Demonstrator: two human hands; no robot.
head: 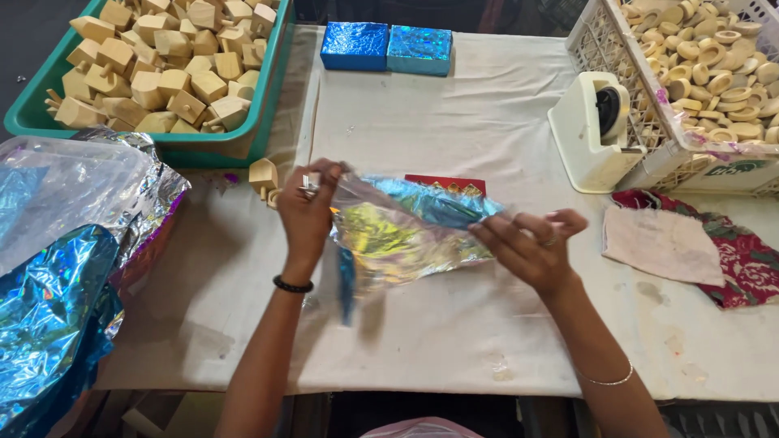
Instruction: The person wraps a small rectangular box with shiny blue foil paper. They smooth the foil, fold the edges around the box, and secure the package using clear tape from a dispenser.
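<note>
White-clothed worktable [454, 122] under even light, dark floor [32, 32] beyond

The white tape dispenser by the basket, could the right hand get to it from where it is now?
Probably yes. The right hand holds the foil sheet just below the tape dispenser, with only bare white cloth between them, though it would have to let go first.

Bare cloth [454, 122] between green tray [272, 97], blue boxes [386, 46] and tape dispenser [596, 130].

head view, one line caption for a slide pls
Both hands, left hand and right hand, hold a holographic foil sheet over a cloth-covered table.
</note>
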